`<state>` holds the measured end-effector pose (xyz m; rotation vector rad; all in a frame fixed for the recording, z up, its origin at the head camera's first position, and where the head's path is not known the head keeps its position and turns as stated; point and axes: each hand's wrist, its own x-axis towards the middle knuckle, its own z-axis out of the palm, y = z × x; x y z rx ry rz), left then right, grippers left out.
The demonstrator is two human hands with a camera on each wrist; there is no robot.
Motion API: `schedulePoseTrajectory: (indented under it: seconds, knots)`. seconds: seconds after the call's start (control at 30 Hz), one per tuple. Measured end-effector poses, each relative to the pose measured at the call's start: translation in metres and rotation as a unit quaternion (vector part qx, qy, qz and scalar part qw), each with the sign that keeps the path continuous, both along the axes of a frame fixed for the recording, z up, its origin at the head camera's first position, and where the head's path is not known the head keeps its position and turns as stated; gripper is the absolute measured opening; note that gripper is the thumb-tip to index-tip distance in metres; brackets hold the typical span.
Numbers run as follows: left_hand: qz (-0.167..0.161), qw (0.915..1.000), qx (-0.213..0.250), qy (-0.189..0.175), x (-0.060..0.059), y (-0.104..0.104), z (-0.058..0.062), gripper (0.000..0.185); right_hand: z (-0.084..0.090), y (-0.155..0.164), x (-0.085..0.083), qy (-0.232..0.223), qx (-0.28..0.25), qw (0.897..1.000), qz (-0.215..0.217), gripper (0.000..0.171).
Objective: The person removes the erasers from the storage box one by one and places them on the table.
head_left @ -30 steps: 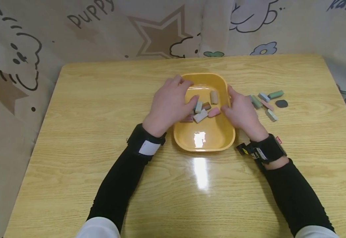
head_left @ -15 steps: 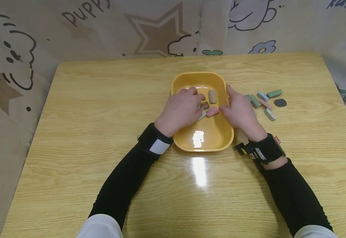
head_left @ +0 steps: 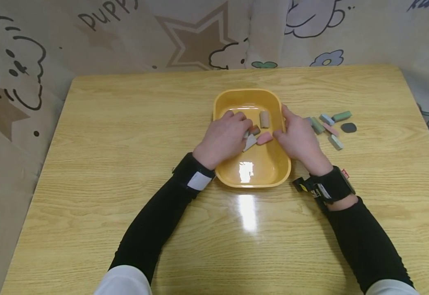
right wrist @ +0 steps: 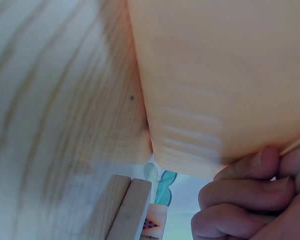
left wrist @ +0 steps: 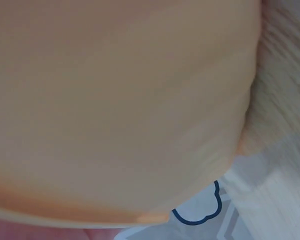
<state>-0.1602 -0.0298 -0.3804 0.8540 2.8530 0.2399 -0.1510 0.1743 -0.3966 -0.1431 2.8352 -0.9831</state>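
Observation:
My left hand reaches inside a yellow tray, its fingers curled down over small block-like pieces and hiding some of them. A whitish piece shows beside the left thumb; whether the fingers hold any piece I cannot tell. Around it lie a pink piece, a brown one and an upright-lying tan one. At the tray's right side my right hand grips the rim, thumb over the edge, with bent fingers against the outer wall in the right wrist view.
Right of the tray, several small pieces lie loose on the wooden table: a green one, a light blue one, a pale green one and a dark flat one. A printed cloth hangs behind the table.
My left hand has moved from the tray's left rim rightward and down onto the pieces inside, covering several. The right hand keeps its hold on the rim.

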Motion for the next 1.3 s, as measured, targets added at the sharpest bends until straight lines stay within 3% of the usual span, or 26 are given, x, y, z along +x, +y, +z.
schedulePoseTrajectory:
  seconds: [0.23,0.37,0.53,0.77,1.0,1.2,1.3]
  knots:
    - [-0.004,1.0000,0.007,-0.004,-0.001,-0.001,-0.001,0.018,-0.001,0.001,0.000,0.001,0.002,1.000,-0.001,0.074]
    - [0.002,0.9988,0.049,0.000,-0.001,-0.004,0.003,0.015,-0.001,0.001,0.000,0.005,0.002,1.000,-0.002,0.074]
    - [0.022,0.9943,0.104,0.008,-0.001,-0.014,0.017,0.023,-0.002,0.001,0.000,0.006,-0.003,1.000,-0.001,0.073]
    - [0.091,0.9883,0.122,0.000,-0.010,-0.041,0.030,0.029,-0.003,0.001,0.001,0.010,-0.007,1.000,0.001,0.073]
    - [0.162,0.9758,0.147,-0.013,-0.023,-0.072,0.029,0.030,-0.003,0.000,0.002,0.011,-0.006,1.000,0.005,0.073]
    - [0.207,0.9707,0.114,-0.042,-0.032,-0.096,0.024,0.033,-0.002,0.000,0.002,0.009,-0.012,1.000,0.001,0.073]
    - [0.214,0.9700,0.101,-0.054,-0.035,-0.102,0.020,0.033,-0.002,0.000,0.002,0.008,-0.011,1.000,0.000,0.073]
